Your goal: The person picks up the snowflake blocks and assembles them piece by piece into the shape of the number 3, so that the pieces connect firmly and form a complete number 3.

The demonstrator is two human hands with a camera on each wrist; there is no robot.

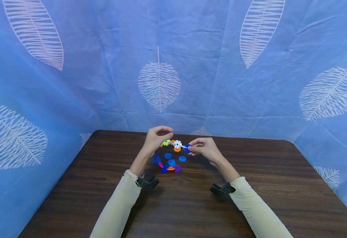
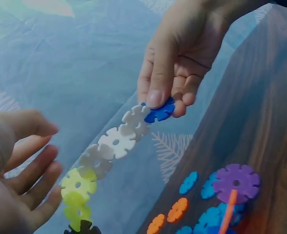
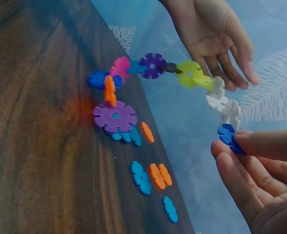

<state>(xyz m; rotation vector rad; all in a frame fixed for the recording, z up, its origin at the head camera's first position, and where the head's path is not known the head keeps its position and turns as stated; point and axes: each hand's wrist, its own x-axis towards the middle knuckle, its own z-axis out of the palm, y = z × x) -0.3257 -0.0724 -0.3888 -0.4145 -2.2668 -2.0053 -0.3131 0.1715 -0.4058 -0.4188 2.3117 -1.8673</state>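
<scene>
A curved chain of notched flower discs runs from a purple disc [image 1: 177, 168] through orange, blue, pink, black, yellow-green [image 2: 79, 185] and white discs [image 2: 117, 142]. My right hand [image 1: 204, 148] pinches the dark blue disc [image 3: 228, 138] at the white end between thumb and fingers, holding that end raised. My left hand [image 1: 156, 140] is beside the yellow-green discs, its fingers apart and gently bent, with nothing between them. In the right wrist view, the left hand [image 3: 214, 44] is behind the yellow-green part.
Loose light blue discs [image 1: 182, 158] and orange discs [image 3: 158, 176] lie on the dark wooden table [image 1: 102, 185], inside and near the chain's curve. A blue cloth [image 1: 191, 82] with white leaf prints hangs behind the table's back edge.
</scene>
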